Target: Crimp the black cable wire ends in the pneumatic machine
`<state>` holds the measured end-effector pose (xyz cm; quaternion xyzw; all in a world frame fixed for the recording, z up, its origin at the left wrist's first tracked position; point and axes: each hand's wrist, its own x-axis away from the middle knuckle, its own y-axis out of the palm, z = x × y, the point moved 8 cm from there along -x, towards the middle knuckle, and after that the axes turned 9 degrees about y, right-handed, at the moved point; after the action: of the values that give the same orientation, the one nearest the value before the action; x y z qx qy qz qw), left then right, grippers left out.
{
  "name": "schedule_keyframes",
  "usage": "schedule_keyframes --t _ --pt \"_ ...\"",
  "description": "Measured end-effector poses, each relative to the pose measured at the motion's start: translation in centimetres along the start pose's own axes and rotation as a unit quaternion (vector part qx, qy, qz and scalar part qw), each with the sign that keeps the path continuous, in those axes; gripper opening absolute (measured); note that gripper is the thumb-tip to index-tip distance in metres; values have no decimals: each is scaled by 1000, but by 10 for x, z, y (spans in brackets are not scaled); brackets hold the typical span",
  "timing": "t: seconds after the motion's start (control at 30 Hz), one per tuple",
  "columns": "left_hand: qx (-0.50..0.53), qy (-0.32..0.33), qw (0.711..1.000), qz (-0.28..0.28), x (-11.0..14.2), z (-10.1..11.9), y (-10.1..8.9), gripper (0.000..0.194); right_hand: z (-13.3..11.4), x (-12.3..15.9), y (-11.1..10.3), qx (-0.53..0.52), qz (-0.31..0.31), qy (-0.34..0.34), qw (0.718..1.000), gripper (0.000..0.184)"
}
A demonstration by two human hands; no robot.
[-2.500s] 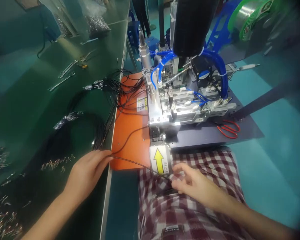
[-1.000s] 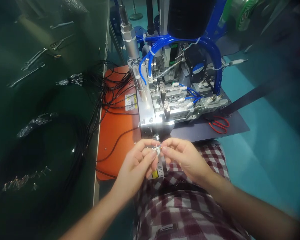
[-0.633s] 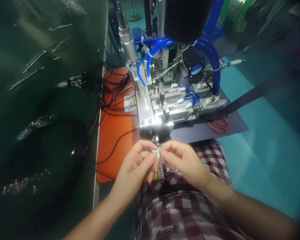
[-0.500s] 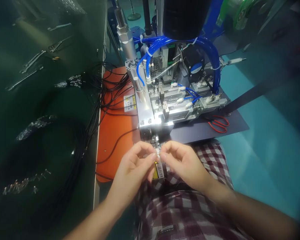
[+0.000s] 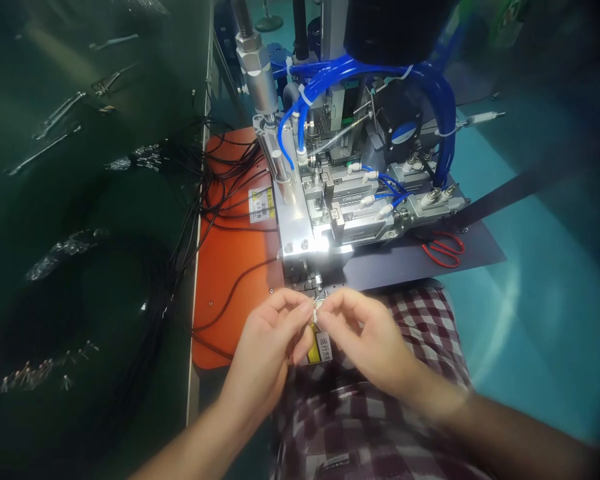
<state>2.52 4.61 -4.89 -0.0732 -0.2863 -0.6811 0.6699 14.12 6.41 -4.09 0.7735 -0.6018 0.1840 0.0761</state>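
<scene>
Thumb and forefinger of my left hand (image 5: 276, 333) are pinched together, with the fingertips almost meeting those of my right hand (image 5: 363, 333). My right hand is closed in a similar pinch. A small, thin, pale piece (image 5: 317, 305) shows between the fingertips, too tiny to name; which hand grips it is unclear. Both hands are just in front of the machine's metal head (image 5: 300, 245), over a small dark fixture (image 5: 310, 285). Below the fingers is a yellow and white label (image 5: 324, 348) with printed characters.
Blue air hoses (image 5: 325, 75) arch over the machine. Red-handled scissors (image 5: 445, 249) lie on the grey plate (image 5: 395, 263). Black cables (image 5: 215, 180) run across the orange base (image 5: 230, 267) to a dark green table (image 5: 105, 220), where small metal parts (image 5: 63, 252) and wrenches (image 5: 60, 115) lie.
The view has shifted slightly, so the machine appears a little further right. The fingertips have come slightly apart, and both hands stay pinched near the fixture.
</scene>
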Motion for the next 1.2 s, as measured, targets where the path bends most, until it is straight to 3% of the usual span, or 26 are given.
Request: schedule_keyframes --t 0.2,0.43,0.83,1.2 --pt "15 -10 1000 -15 1 2 2 18 -5 -13 -14 -64 -42 49 996 13" --pt "24 -2 999 -27 1 3 3 17 -10 -15 -5 -137 -89 67 984 12" --pt "22 -11 999 -49 3 1 4 19 -1 -17 -1 -124 -161 106 973 15" --pt "13 -17 998 -56 4 -2 5 18 0 -15 -4 -127 -161 131 970 14"
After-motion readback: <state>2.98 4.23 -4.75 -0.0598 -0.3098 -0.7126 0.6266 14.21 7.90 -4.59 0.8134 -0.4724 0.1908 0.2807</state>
